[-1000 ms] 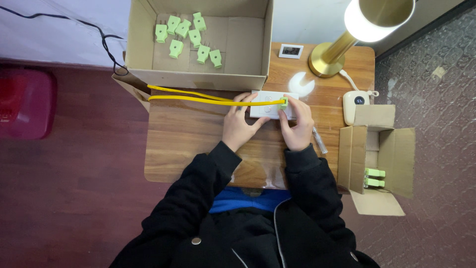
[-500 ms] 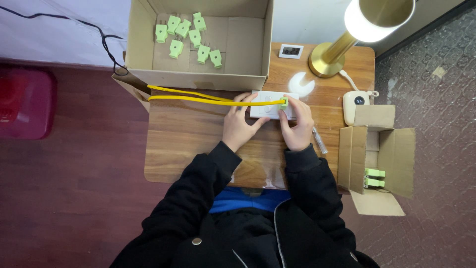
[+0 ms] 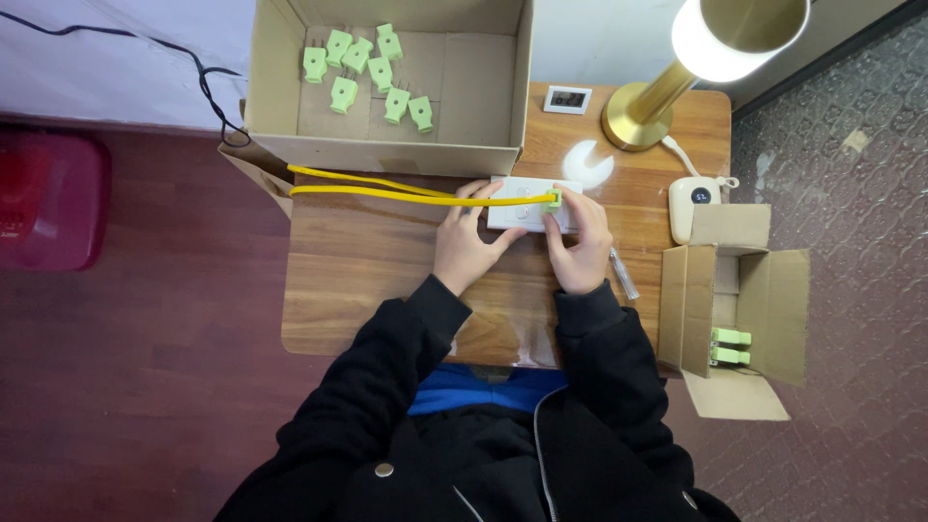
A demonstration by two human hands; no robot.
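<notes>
Nothing had shifted over the past second: both hands stayed planted on the white power strip (image 3: 527, 204) at the far middle of the wooden table (image 3: 367, 280), so the plug work appeared paused mid-press. The left hand (image 3: 468, 246) lay with fingers curled against the strip's left end, beside the yellow cable (image 3: 387, 191). The right hand (image 3: 578, 246) pinched the green plug (image 3: 551, 200) seated at the strip's right end. More green plugs (image 3: 367, 68) sat in the cardboard box (image 3: 387, 153) beyond.
</notes>
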